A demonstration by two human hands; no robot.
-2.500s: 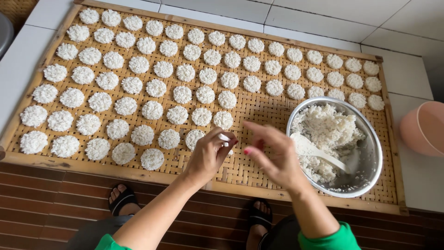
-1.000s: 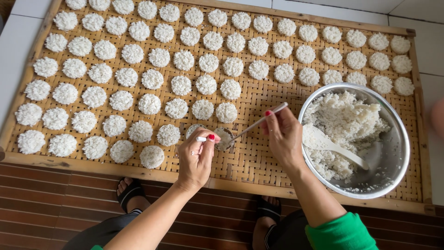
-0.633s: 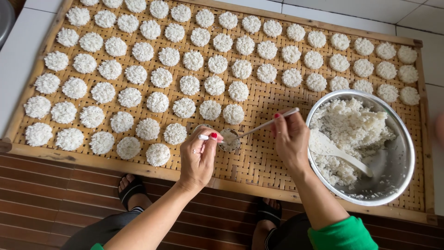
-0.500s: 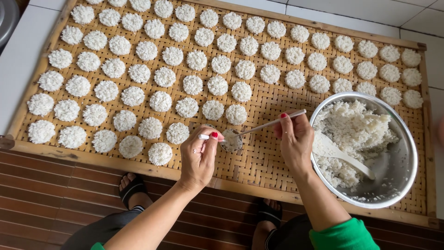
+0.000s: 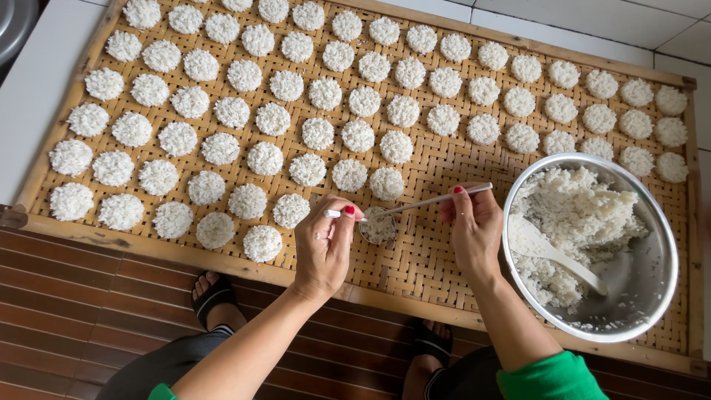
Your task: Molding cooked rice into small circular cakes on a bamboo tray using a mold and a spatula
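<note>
Head view shows the left hand (image 5: 324,248) pinching a small round mould (image 5: 378,226) flat on the woven tray (image 5: 437,259) beside the rice rounds (image 5: 263,242), while the right hand (image 5: 474,226) grips a spoon (image 5: 437,200) pressing rice into it, steel bowl (image 5: 655,296) close by for refills.

There is only one view, from a camera on the person's head. It looks almost straight down on the woven bamboo tray (image 5: 444,244) from above its near edge. The tray fills most of the picture, slightly turned, and its far edge is at the top. The camera is near: below the tray's near edge it sees the person's forearms and sandalled feet.
</note>
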